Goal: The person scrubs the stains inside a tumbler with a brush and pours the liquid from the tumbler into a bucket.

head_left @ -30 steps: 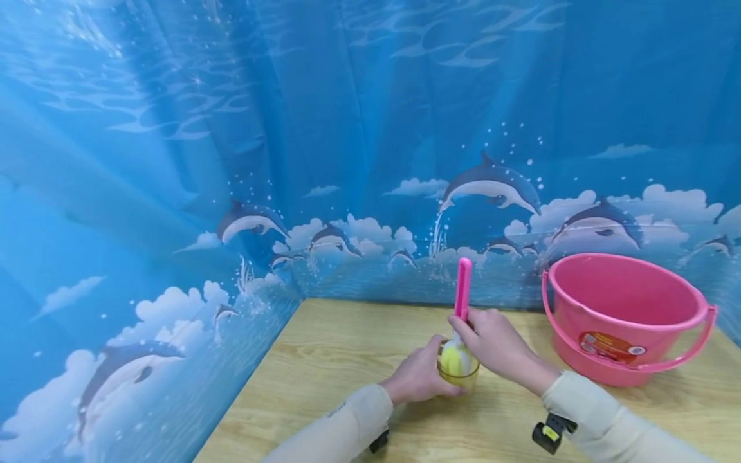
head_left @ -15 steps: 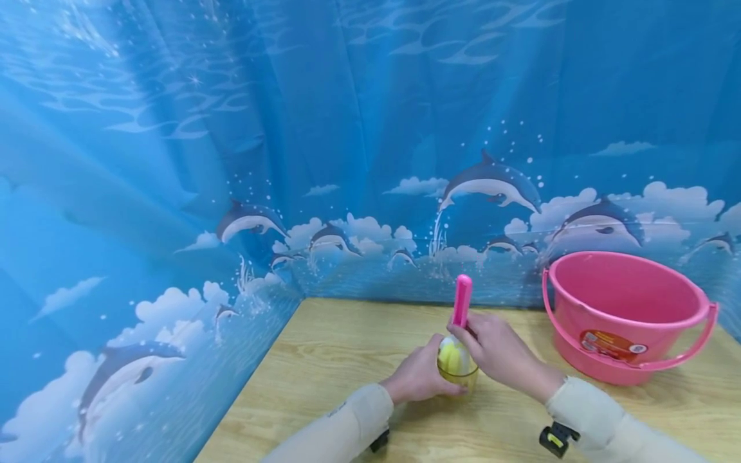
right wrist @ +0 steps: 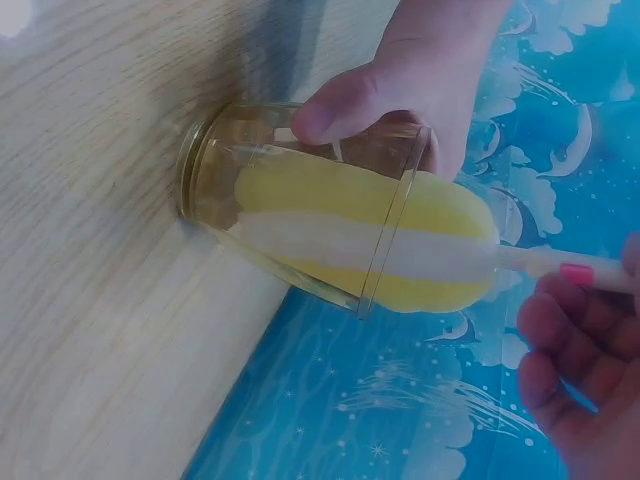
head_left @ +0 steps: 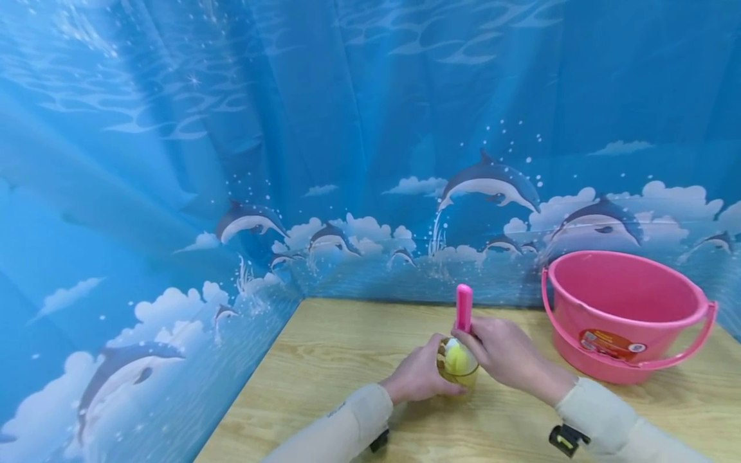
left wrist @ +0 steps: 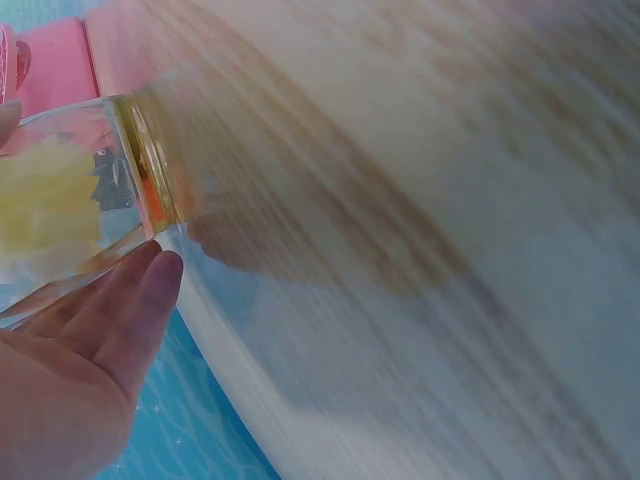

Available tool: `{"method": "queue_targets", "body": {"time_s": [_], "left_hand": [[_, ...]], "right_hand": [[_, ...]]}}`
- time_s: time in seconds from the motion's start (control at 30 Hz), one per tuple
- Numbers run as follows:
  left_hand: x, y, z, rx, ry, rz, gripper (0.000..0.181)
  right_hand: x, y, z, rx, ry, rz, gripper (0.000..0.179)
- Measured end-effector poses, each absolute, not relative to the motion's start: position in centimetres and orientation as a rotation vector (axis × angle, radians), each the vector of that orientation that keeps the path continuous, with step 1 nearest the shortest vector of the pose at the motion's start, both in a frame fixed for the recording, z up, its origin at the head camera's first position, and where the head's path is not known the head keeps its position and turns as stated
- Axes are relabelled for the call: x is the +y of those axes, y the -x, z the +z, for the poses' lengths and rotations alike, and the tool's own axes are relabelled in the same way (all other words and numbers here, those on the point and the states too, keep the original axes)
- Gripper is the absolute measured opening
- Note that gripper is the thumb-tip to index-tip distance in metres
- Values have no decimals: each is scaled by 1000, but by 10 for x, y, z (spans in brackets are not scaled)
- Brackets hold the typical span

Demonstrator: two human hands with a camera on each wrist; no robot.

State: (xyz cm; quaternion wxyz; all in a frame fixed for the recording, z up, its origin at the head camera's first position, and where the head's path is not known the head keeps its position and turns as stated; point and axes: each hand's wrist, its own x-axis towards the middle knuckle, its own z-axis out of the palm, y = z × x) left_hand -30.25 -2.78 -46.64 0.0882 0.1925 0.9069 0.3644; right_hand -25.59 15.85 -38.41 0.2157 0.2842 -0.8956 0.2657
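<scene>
Glass, clear, one; base at the wooden table. Left hand, gripping the glass's side. Sponge brush, yellow and white, partly inside, head extending past the rim. Handle, white with pink patch, pinched by right hand. Curtain, blue, sea-printed, behind.

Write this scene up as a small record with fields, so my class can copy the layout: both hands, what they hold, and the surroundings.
Left hand: grips the glass
Right hand: holds the brush
Glass: see-through, amber-tinted
Brush: yellow-and-white sponge, partly inside the glass, partly above its rim; pink handle up
Bucket: pink, on the table, right of both hands
Backdrop: blue, with dolphins and clouds
</scene>
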Motion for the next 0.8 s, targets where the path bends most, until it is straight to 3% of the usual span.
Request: {"method": "queue_targets", "body": {"time_s": [0.33, 0.8], "left_hand": [[-27, 302, -464, 2730, -553, 1029, 90], [-28, 303, -467, 2691, -606, 1119, 76]], "right_hand": [[160, 253, -379, -2540, -773, 779, 23], [157, 256, -380, -2553, -752, 931, 21]]}}
